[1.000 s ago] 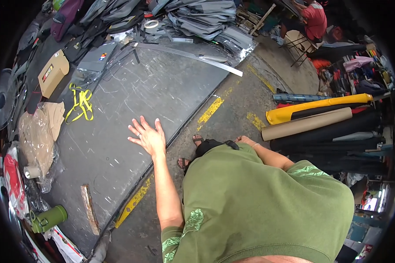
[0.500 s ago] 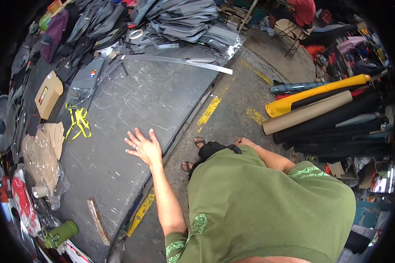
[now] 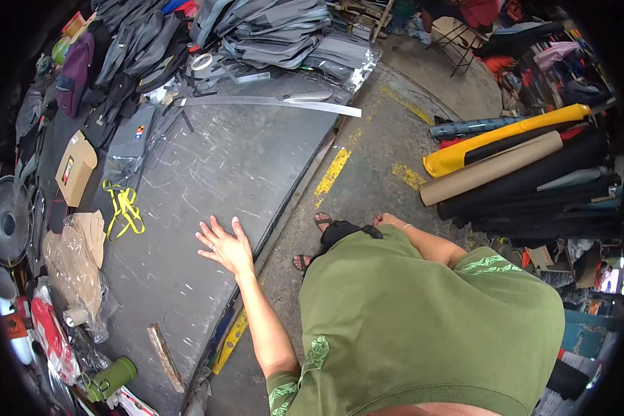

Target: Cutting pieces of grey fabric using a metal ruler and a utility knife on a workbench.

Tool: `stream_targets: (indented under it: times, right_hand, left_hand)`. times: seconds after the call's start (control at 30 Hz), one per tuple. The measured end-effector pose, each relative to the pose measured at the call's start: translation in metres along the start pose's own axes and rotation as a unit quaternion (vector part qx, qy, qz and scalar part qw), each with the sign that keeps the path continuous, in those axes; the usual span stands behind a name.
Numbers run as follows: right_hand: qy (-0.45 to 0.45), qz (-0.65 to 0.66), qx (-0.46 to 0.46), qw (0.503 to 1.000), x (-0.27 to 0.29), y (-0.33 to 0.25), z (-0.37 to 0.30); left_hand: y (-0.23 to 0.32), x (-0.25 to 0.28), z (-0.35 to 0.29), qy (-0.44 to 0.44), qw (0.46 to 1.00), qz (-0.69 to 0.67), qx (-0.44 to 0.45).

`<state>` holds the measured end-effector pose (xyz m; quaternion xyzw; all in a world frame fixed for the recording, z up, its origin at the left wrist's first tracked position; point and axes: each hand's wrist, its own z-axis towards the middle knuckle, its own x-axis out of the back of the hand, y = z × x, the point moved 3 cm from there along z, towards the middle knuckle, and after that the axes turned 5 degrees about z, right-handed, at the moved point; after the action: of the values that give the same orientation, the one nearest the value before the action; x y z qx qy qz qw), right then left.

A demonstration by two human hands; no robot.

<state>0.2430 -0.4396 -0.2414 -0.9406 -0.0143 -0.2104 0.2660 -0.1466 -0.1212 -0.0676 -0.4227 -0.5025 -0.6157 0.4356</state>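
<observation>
My left hand (image 3: 227, 247) lies palm down on the dark, scratched tabletop (image 3: 187, 277), close to its right edge. Its fingers are spread, with nothing held in them. A tangled yellow strap (image 3: 123, 211) is the nearest loose item, a little way to its left. Beyond the hand, a long metal ruler (image 3: 256, 102) and a grey-handled cutter (image 3: 308, 97) rest across the far part of the table. My right hand (image 3: 390, 220) hangs low by my hip, away from the table, partly covered by my green shirt; its fingers are mostly hidden.
Stacked grey fabric pieces (image 3: 274, 35) and a tape roll (image 3: 202, 62) occupy the far end. Along the left lie cardboard (image 3: 76, 166), a fan (image 3: 8, 220), a green bottle (image 3: 111, 378) and a wooden strip (image 3: 165, 357). Material rolls (image 3: 492, 166) stand to the right; another person sits far off.
The whole view has shifted slightly, so the table's near left side shows a little more. My left hand stays spread on the table, and my right hand stays by my hip.
</observation>
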Motion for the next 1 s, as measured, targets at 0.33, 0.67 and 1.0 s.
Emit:
stream_targets:
  times: [0.33, 0.67, 1.0]
  right_hand:
    - [-0.029, -0.028, 0.030, 0.999, 0.017, -0.036, 0.057]
    - [-0.076, -0.039, 0.099, 0.991, 0.040, -0.057, 0.132]
    - [-0.087, 0.100, -0.024, 0.991, 0.071, -0.051, 0.152]
  left_hand:
    - [0.012, 0.006, 0.002, -0.009, 0.999, 0.019, 0.046]
    - [0.009, 0.003, 0.003, -0.003, 0.997, 0.022, 0.071]
    - [0.015, 0.005, 0.006, -0.004, 0.995, 0.033, 0.095]
